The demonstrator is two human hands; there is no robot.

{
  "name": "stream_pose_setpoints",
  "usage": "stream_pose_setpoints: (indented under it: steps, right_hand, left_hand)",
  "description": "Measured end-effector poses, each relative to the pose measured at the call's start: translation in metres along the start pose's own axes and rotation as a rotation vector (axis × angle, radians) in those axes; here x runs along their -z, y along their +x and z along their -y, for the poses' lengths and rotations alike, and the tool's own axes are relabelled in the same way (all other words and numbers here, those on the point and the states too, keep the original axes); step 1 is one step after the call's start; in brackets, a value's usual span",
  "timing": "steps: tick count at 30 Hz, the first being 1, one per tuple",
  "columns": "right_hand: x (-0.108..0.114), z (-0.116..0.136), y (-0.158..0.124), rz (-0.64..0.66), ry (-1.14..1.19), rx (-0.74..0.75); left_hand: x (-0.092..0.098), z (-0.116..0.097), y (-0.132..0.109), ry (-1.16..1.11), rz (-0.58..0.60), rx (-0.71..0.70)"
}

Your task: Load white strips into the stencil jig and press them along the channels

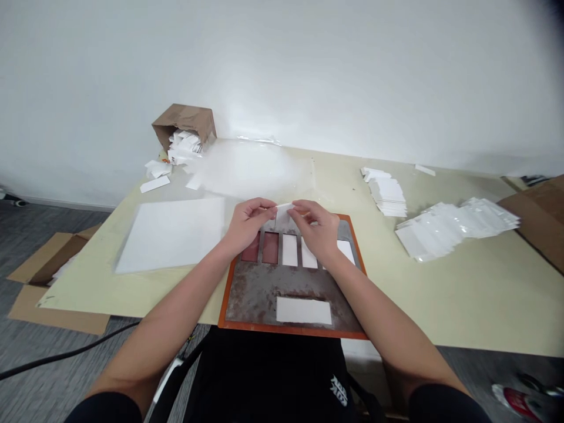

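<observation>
My left hand (248,223) and my right hand (318,232) pinch a small white card (284,217) from its two sides. They hold it above the far part of a grey plate (255,294) with an orange border. A row of rectangular slots runs across this plate. The two leftmost slots show a reddish-brown bottom (270,248). White cards (289,250) fill the slots to the right, partly hidden by my right hand. On the near part of the plate lies a white rectangular piece (304,311).
A large white sheet (171,235) lies left of the plate. Behind it, a tipped cardboard box (185,116) spills white cards. To the right are a fanned stack of cards (388,197) and several plastic-wrapped packs (458,226). A brown box (540,205) stands at the right edge.
</observation>
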State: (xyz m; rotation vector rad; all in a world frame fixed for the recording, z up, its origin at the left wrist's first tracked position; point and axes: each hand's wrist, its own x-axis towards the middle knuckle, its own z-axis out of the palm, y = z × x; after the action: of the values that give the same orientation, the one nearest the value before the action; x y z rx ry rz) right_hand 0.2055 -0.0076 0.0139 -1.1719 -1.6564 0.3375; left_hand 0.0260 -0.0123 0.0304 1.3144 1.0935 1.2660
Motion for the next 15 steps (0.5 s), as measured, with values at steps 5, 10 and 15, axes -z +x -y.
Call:
stream_pose_setpoints:
  steps: [5,10,15]
  right_hand:
    - [0.0,-0.003,0.003,0.004,-0.067,0.015]
    - [0.006,-0.008,0.002,0.036,-0.074,-0.036]
    - [0.013,-0.012,0.003,0.162,-0.108,-0.032]
  left_hand:
    - [0.001,0.003,0.0,0.105,-0.09,-0.062]
    - [0.01,0.0,0.001,0.306,-0.192,-0.138]
    - [0.017,0.001,0.003,0.513,-0.142,-0.179]
